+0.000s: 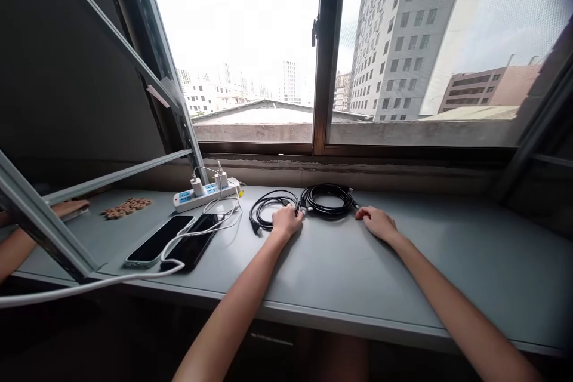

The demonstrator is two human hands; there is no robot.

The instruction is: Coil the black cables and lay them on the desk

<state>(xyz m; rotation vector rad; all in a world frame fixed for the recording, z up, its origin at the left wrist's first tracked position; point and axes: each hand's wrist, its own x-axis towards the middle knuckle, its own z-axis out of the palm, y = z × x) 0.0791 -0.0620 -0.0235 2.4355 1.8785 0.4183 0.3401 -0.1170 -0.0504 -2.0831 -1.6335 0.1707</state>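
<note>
Two coiled black cables lie side by side on the grey table. My left hand is closed at the right edge of the smaller coil, its fingers pressed on the black cable where the two coils meet. A loose plug of the smaller coil points toward me. The larger, thicker coil lies between my hands. Its right end reaches the fingertips of my right hand, which is curled closed on that cable end; the fingers partly hide the grip.
A white power strip with chargers stands left, its white cables running over two dark phones. Past a metal shelf post are small brown pieces and another person's hand. Behind the table is a window.
</note>
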